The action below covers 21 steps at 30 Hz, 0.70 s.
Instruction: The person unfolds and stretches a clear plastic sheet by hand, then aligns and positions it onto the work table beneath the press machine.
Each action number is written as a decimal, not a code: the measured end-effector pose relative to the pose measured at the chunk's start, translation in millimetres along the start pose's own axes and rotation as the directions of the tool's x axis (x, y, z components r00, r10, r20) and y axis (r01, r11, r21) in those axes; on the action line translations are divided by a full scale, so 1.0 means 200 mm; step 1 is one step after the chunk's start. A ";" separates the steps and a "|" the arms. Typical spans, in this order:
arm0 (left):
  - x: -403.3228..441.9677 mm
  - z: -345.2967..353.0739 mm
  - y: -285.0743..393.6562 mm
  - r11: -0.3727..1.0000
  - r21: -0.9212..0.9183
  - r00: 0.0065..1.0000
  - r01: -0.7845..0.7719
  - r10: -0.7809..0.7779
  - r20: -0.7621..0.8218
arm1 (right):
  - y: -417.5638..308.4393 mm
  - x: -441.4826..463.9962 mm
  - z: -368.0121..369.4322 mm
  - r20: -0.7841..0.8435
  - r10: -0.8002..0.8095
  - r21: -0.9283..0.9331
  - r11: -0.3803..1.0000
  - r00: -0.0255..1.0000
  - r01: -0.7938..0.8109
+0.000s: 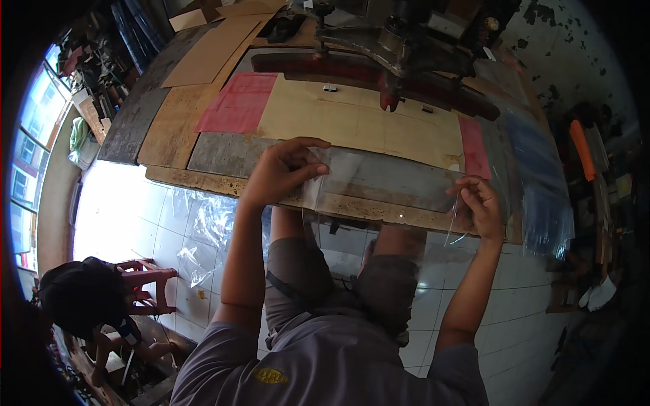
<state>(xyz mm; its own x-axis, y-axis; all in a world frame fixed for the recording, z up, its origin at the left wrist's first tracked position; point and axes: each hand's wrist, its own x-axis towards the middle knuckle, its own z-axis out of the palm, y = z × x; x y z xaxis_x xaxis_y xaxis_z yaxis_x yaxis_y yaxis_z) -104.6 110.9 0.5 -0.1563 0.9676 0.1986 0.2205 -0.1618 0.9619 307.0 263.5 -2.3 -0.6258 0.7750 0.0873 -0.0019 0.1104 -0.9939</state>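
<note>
A clear plastic sheet point(379, 179) is stretched between my two hands, above the near edge of the workbench point(223, 184). My left hand point(291, 169) pinches its left side between thumb and fingers. At its right side, my right hand point(477, 203) is closed on the film. Beyond my hands, a yellow sheet point(359, 122) with pink sections point(238, 101) at its ends lies flat on the metal plate. Over it stands a dark press with a long red-edged bar point(291, 65). The sheet's lower edge is hard to make out.
Clear plastic pieces point(545, 183) hang over the bench's right edge. Cardboard point(210, 54) lies at the back left. More loose plastic point(213, 227) is on the floor. At the lower left, a person point(84, 298) is near a red stool point(150, 281).
</note>
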 end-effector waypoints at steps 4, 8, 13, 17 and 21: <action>0.00 -0.01 -0.01 0.996 0.078 0.998 0.033 -0.037 0.049 | 0.04 0.01 0.02 0.053 -0.092 -0.025 0.995 0.994 0.093; 0.00 -0.02 -0.02 0.996 0.074 0.996 0.055 -0.060 0.070 | 0.02 -0.03 0.01 0.077 0.010 -0.108 0.994 0.997 -0.002; 0.00 0.00 -0.03 0.998 0.055 0.999 0.014 -0.016 0.036 | 0.01 -0.01 0.03 0.081 -0.092 -0.050 0.994 0.992 0.096; -0.01 0.01 0.03 0.994 0.071 0.995 0.081 -0.085 0.059 | 0.02 -0.01 0.02 0.062 -0.136 -0.072 0.988 0.989 0.140; -0.01 0.01 0.06 0.993 0.092 0.993 0.075 -0.083 0.088 | 0.03 -0.01 0.00 0.067 -0.088 -0.068 0.993 0.994 0.092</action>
<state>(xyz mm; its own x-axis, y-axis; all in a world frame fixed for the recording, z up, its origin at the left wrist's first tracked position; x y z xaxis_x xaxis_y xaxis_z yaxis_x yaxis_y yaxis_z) -100.2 106.4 10.6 -0.0889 0.9910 0.1003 0.2956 -0.0699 0.9527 308.3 261.9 -8.4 -0.6740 0.7190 0.1693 -0.0063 0.2236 -0.9747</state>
